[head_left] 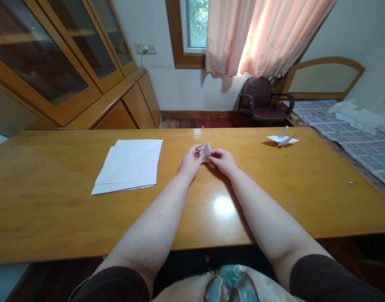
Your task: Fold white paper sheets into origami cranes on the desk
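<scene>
Item: small white folded paper piece [206,149] | Location: held just above glossy orange-brown wooden table [274,197], mid-span | Relation: lodged between both sets of fingertips, point tilted upward, neither hand nearer | left hand [190,161]: fingers pinched on it | right hand [224,161]: fingers pinched on it

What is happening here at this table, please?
A person pinches a small folded white paper between the left hand and the right hand, over the wooden table. A stack of white sheets lies on the left side; another folded paper figure sits farther right.
</scene>
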{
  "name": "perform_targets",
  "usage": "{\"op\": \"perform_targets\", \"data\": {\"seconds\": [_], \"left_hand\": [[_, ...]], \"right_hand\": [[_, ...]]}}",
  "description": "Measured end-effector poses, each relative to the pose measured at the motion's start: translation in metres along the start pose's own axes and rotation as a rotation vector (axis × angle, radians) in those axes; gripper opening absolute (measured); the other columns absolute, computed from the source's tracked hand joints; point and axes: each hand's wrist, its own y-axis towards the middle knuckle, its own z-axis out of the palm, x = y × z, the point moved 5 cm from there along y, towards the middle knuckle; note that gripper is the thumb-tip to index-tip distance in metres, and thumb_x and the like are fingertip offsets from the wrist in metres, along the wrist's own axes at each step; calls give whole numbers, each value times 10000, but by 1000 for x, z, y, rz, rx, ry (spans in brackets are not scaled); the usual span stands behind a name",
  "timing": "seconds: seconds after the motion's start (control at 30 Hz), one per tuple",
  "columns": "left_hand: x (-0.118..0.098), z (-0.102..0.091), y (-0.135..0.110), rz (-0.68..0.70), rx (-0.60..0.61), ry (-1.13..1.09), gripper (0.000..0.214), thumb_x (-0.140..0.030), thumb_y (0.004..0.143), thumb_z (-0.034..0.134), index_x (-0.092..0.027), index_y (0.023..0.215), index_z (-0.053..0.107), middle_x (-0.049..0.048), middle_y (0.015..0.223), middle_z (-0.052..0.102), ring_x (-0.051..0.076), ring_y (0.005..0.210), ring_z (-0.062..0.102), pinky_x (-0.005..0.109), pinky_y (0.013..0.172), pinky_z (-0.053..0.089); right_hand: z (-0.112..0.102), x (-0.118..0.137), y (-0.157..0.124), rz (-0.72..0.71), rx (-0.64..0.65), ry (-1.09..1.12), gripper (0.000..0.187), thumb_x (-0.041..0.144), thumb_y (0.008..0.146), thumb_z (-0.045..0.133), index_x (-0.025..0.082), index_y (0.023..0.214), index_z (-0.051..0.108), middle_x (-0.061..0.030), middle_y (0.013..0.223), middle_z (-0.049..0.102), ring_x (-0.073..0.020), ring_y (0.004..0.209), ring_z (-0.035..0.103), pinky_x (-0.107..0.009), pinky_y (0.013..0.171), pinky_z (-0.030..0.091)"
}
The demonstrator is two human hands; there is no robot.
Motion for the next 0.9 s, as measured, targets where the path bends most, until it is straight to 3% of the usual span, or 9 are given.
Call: {"op": "perform_targets", "data": {"seconds": [0.13, 0.2, 0.27, 0.4, 0.63, 0.8, 0.9], "left_hand": [[8, -2, 0, -109, -78, -27, 568, -116, 695, 714, -215, 1215, 507, 128, 1334, 494, 211, 1120, 586, 350, 940, 489], [15, 1, -1, -231, -65, -105, 599, -119, 713, 702, -209, 1251, 455, 135, 1248, 558, 190, 992, 645, 357, 888, 511], [17, 5, -2, -302, -29, -188, 551, -131, 747, 670, -191, 1243, 438, 92, 1025, 658, 167, 858, 672, 349, 821, 527], [6, 6, -4, -241, 14, -176, 385, -191, 746, 685, -182, 1083, 500, 2, 738, 671, 148, 720, 663, 299, 736, 514], [-3, 7, -7, -149, 70, -127, 456, -196, 715, 714, -199, 1104, 475, -6, 767, 678, 146, 707, 669, 278, 719, 494], [2, 5, -4, -178, 4, -180, 423, -161, 725, 683, -189, 1088, 468, 4, 809, 673, 150, 745, 682, 295, 753, 508], [0, 7, -3, -131, 46, -177, 482, -132, 714, 676, -187, 1146, 468, 16, 841, 696, 150, 780, 681, 305, 797, 506]], "right_hand": [[-7, -2, 2, 6, -148, 107, 148, 285, 608, 709, 211, 733, 688, -7, 728, 691, -165, 694, 615, -336, 742, 506], [-9, -2, 3, 2, -171, 145, 152, 279, 594, 719, 213, 726, 685, -3, 728, 689, -163, 703, 616, -330, 746, 503], [-10, -2, 4, -4, -152, 173, 171, 286, 602, 727, 213, 752, 688, -3, 746, 693, -159, 709, 619, -328, 755, 500], [-6, -3, 5, 6, -51, 199, 311, 311, 592, 763, 206, 876, 692, -12, 795, 702, -160, 708, 621, -336, 753, 498], [-2, -1, 6, 26, -5, 273, 392, 327, 542, 807, 213, 893, 674, -22, 868, 705, -177, 762, 630, -346, 763, 503], [-5, -1, 5, 55, -59, 235, 242, 332, 577, 779, 197, 747, 672, -9, 749, 690, -160, 702, 613, -334, 751, 492], [-4, 2, 4, 23, -35, 263, 232, 321, 589, 774, 203, 762, 675, -2, 770, 694, -159, 726, 614, -331, 768, 488]]}}
